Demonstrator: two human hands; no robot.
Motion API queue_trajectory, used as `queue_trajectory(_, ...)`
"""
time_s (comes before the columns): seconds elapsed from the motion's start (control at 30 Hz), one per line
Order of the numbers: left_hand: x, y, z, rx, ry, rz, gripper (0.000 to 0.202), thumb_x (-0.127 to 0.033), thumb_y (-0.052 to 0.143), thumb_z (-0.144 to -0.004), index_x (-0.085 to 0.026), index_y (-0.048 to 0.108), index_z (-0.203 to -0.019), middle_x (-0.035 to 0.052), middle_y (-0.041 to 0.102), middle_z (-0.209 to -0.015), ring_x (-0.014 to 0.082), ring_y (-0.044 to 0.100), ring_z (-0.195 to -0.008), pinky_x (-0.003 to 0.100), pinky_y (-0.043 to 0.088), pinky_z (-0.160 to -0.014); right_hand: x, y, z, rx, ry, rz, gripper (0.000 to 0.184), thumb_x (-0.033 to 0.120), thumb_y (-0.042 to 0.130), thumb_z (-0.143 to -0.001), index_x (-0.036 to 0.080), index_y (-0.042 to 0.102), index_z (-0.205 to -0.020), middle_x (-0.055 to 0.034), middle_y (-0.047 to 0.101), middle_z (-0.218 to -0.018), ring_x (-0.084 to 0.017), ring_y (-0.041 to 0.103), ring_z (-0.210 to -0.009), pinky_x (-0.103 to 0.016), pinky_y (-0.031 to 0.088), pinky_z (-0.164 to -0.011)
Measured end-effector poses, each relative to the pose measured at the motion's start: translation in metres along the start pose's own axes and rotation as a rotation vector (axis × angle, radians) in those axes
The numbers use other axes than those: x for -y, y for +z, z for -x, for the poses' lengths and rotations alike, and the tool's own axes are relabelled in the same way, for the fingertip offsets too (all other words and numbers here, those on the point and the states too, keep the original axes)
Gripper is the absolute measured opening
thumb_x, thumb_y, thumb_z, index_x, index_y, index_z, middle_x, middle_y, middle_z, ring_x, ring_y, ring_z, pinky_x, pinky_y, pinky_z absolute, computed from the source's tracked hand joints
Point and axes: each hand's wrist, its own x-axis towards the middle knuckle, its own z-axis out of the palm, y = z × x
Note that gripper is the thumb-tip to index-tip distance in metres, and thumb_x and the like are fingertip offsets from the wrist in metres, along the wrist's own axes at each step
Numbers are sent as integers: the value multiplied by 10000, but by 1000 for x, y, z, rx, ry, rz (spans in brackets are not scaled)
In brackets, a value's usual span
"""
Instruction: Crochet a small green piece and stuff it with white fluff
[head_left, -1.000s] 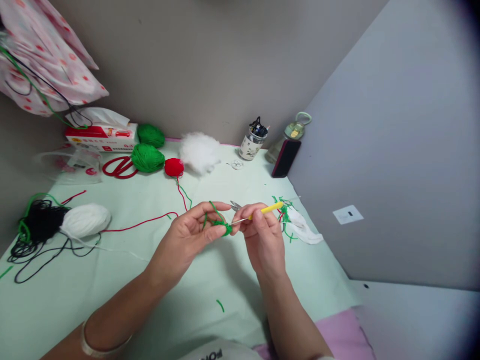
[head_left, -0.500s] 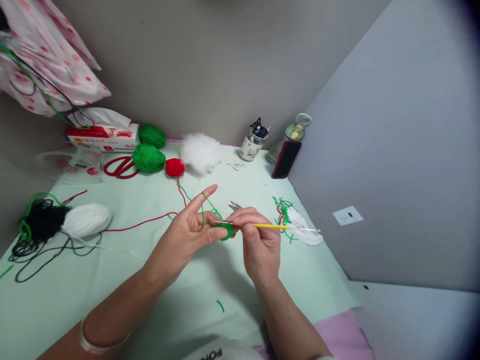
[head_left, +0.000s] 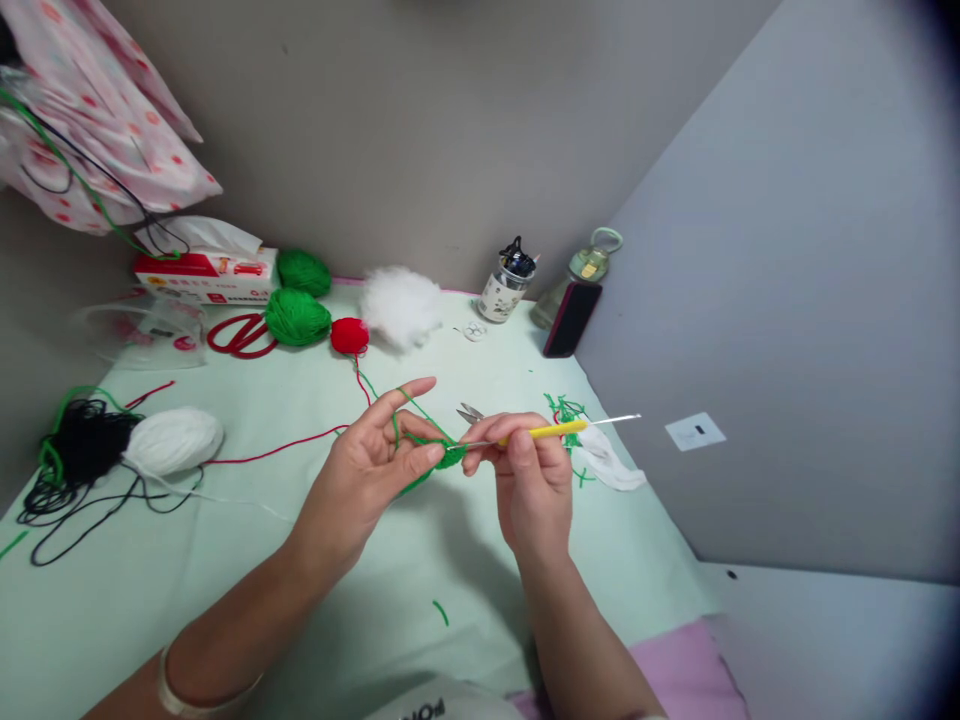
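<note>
Between thumb and fingers, my left hand (head_left: 367, 465) pinches a small piece of green crochet work (head_left: 451, 456). Green yarn (head_left: 421, 410) loops round its raised index finger and runs down to the piece. My right hand (head_left: 534, 475) is closed on a yellow-handled crochet hook (head_left: 547, 431). The hook's thin metal tip reaches left into or against the green work; my fingers partly cover its shaft. Its other metal end points right, tilted slightly up. Just behind my right fingers lie the blades of small scissors (head_left: 470, 412), partly hidden.
Green yarn balls (head_left: 298, 316), a red ball (head_left: 349, 336), red-handled scissors (head_left: 241, 336) and white stuffing (head_left: 402, 306) lie at the back. Black yarn (head_left: 94, 445) and a white ball (head_left: 176, 440) sit left. A phone (head_left: 573, 319) leans on a bottle (head_left: 592, 262); yarn scraps (head_left: 568, 410) lie right.
My right hand has shifted slightly right, and the hook's rear end has swung upward. My left index finger has dipped a little, and the green yarn is drawn into a longer line.
</note>
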Motion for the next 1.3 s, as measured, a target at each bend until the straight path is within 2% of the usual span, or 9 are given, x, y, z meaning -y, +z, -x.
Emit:
queue_trajectory(0.13, -1, 2, 1, -36, 39, -89, 582, -290, 818, -848, -317, 618, -1394, -40, 649, -897, 110, 489, -668, 257, 426, -668, 2, -3, 6, 35, -173, 255, 225, 251, 523, -1053, 261, 743, -1010, -47, 764, -947, -178, 725, -787, -347, 613, -696)
queue_trajectory(0.3, -1, 8, 4, -127, 75, -201, 564, -234, 808, -831, -283, 628, -1364, -51, 623, -844, 108, 482, -683, 241, 450, -727, -2, -6, 14, 169, -487, 717, 353, 114, 565, -994, 313, 710, -1248, -69, 769, -1014, -223, 734, -949, -388, 621, -798)
queue_trajectory(0.4, 2, 10, 5, -83, 27, -84, 646, -277, 829, -825, -266, 580, -1421, -47, 626, -831, 116, 514, -706, 250, 450, -733, -8, -7, 17, 149, -648, 958, 426, 105, 651, -946, 354, 713, -1286, -68, 757, -1051, -222, 734, -939, -361, 627, -768)
queue_trajectory(0.47, 4, 10, 5, 7, -73, 83, 698, -304, 848, -816, -233, 557, -1447, -43, 623, -802, 128, 551, -745, 262, 451, -766, -9, -7, 16, 112, -706, 956, 377, 124, 655, -953, 345, 739, -1247, -65, 750, -1053, -219, 732, -945, -362, 627, -775)
queue_trajectory(0.57, 2, 8, 2, 74, -209, 246, 703, -309, 874, -793, -176, 585, -1419, -50, 600, -736, 124, 541, -715, 262, 425, -746, -5, -7, 10, 27, -570, 677, 258, 163, 574, -1012, 277, 762, -1145, -65, 749, -963, -201, 721, -872, -365, 618, -741)
queue_trajectory(0.73, -3, 6, 0, 7, -144, 189, 635, -293, 863, -797, -215, 628, -1381, -48, 613, -777, 106, 488, -662, 261, 398, -700, 0, -5, 1, 24, -204, 194, 204, 268, 583, -1029, 260, 782, -985, -46, 728, -886, -164, 668, -714, -315, 568, -606)
queue_trajectory(0.87, -1, 3, -1, 13, -139, 121, 553, -309, 826, -833, -232, 648, -1351, -40, 597, -789, 113, 497, -698, 254, 383, -682, -3, -4, 2, 24, -184, 196, 192, 275, 608, -1023, 273, 800, -1034, -52, 777, -968, -168, 691, -808, -304, 561, -660)
queue_trajectory(1.1, -1, 0, 0, 59, -124, 91, 521, -308, 837, -832, -274, 679, -1327, -32, 621, -843, 123, 525, -765, 272, 404, -753, 2, -7, -3, 4, 14, -9, 213, 344, 640, -1004, 230, 781, -892, -24, 753, -824, -134, 662, -659, -279, 543, -620)
queue_trajectory(1.3, 5, 3, 2, 73, -89, 92, 475, -337, 834, -850, -277, 701, -1302, -15, 663, -891, 150, 590, -852, 286, 431, -809, -2, -2, -2, 54, -169, 204, 170, 275, 633, -1005, 253, 800, -984, -54, 761, -912, -180, 673, -831, -297, 521, -629)
